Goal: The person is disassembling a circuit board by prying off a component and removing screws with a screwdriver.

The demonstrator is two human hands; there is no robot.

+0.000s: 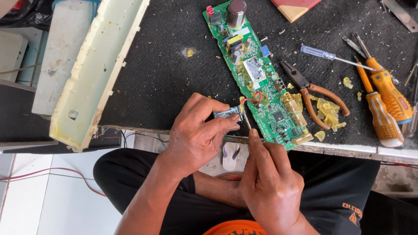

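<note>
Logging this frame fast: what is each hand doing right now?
Left hand: closed on a small dark component beside the green circuit board.
Right hand: closed, pinching a thin tool that points at that component.

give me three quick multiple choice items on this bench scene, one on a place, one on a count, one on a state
1. Where do the pliers lie?
A. right of the green circuit board
B. on the floor
C. in the pale casing

2. How many orange-handled screwdrivers show?
A. none
B. two
C. five

3. What does the left hand do?
A. rests flat
B. pinches a small dark part
C. grips the pliers

Key: 1 A, they lie beside the board's right edge; 2 B, two lie side by side; 3 B, fingers close on it while the right hand holds a thin tool.
</note>
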